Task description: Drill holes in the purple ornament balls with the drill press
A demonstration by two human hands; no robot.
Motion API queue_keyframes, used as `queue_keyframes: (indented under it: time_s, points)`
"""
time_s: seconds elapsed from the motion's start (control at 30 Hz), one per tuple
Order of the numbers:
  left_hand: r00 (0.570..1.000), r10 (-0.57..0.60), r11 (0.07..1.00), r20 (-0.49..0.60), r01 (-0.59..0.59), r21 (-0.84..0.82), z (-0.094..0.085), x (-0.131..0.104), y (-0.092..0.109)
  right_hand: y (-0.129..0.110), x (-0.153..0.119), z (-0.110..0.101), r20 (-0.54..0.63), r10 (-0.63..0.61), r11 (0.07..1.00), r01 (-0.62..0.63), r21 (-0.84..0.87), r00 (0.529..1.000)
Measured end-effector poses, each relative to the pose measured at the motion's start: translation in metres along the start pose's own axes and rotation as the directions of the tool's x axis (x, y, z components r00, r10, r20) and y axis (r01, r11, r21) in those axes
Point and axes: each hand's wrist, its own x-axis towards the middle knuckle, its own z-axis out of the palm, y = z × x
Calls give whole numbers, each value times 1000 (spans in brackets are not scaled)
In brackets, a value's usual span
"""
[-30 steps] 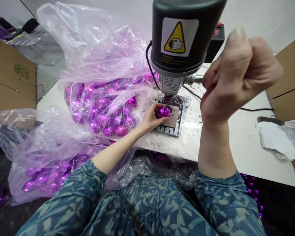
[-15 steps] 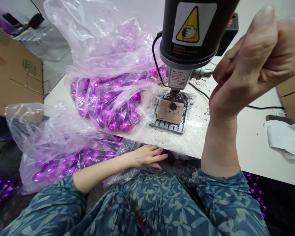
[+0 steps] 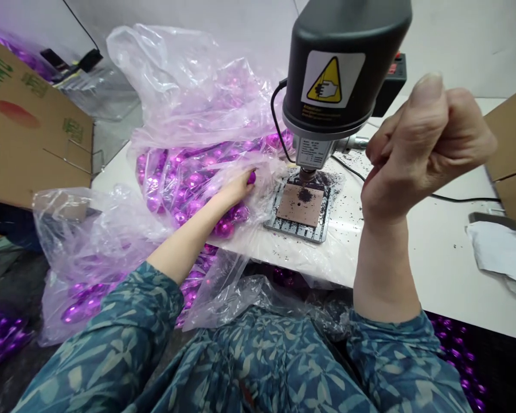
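Note:
Over the open bag of shiny purple balls (image 3: 193, 182), my left hand (image 3: 239, 186) is closed on a purple ball (image 3: 251, 177). My right hand (image 3: 421, 143) is raised beside the black press machine (image 3: 348, 63), its fingers wrapped round the end of the metal lever (image 3: 358, 143). Below the machine's head lies a brown square plate (image 3: 300, 204) on a slotted metal base (image 3: 295, 230), with a dark hole and a heap of dark crumbs on it.
A cardboard box (image 3: 30, 126) stands at the left, another (image 3: 511, 149) at the right. White paper (image 3: 501, 252) lies at the table's right. Clear plastic film (image 3: 258, 295) hangs at the front edge. A black cable (image 3: 460, 198) crosses the table.
My left hand has moved from the table's front edge up to the bag and taken hold of a ball. My right hand stays at the lever, while the whole view has shifted slightly.

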Motion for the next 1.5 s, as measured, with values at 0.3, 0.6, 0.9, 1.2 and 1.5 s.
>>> queue_keyframes:
  time_s: [0.3,0.6,0.9,1.2,1.5]
  points:
    - [962,-176,303,210,256,-918,22,-36,42,-4,-1,2,-9,16,1000,-16,16,1000]
    - [972,-138,361,189,227,-904,54,-33,36,-8,-2,1,1,26,991,-26,-130,1000]
    - [998,57,553,2,-30,-833,85,-24,19,-3,-11,-7,31,107,970,-97,-221,994]
    - [987,159,644,8,-98,-759,100,-21,26,-10,-8,-3,39,153,964,-140,-224,987]
    - [940,335,755,-63,-308,-579,104,-29,31,-7,-12,-6,75,77,991,-68,-118,994]
